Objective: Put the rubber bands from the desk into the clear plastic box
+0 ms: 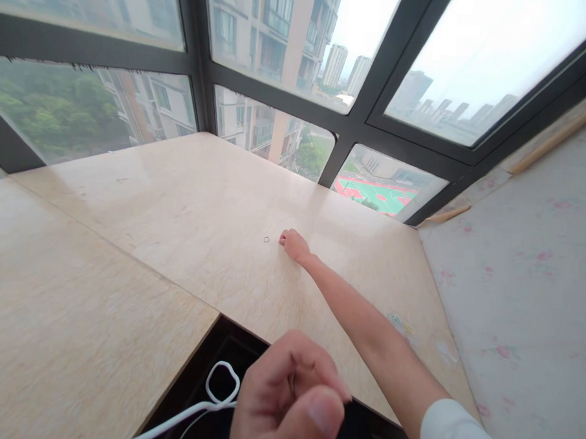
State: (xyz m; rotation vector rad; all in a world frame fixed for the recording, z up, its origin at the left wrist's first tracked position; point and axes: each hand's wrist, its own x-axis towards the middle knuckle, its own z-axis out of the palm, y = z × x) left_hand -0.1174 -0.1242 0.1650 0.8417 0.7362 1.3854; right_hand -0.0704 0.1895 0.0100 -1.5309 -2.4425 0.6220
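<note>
My right hand (294, 244) reaches out over the pale marble-look sill (177, 208), its arm stretched in from the lower right. The fingers are closed in a pinch at the stone surface; whatever they hold, if anything, is too small to make out. Just left of those fingertips lies a small thin ring (266, 240), apart from the hand. Close to the camera at the bottom, my left hand (287, 400) is curled, thumb toward the bent fingers. A small dark trace shows inside the curl, but I cannot tell what it is.
A white cable (182, 422) loops in the dark gap (229, 340) below the sill's front edge. Dark window frames (283, 106) run along the back. At the right stands a flowered wall (523, 275). Small clear-looking scraps (400, 324) lie beside the right forearm.
</note>
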